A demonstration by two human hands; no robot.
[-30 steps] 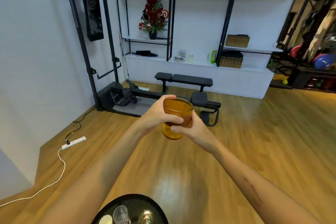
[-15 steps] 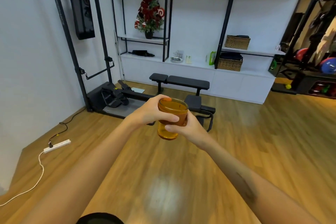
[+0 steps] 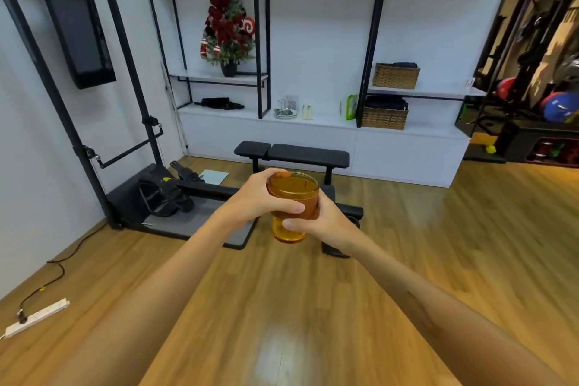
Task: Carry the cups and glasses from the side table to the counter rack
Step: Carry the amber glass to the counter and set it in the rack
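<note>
An amber see-through glass (image 3: 289,230) is held upright in front of me at chest height, above the wooden floor. My left hand (image 3: 253,200) wraps its upper part from the left, thumb across the front. My right hand (image 3: 326,222) grips it from the right and lower down. Far ahead, on the white counter (image 3: 329,124) under the black shelving, stands a small metal rack (image 3: 285,108) on a round tray. The side table is out of view.
A black weight bench (image 3: 293,155) stands crosswise between me and the counter. A black exercise machine (image 3: 150,194) with a tall frame fills the left side by the wall. A white power strip (image 3: 34,318) and cable lie on the floor at the left. Wicker baskets (image 3: 384,117) sit on the shelves.
The view has advanced toward the shelving wall; the bench and counter look closer. The black side table with glasses has dropped out of view at the bottom. Both hands still hold the amber glass.
</note>
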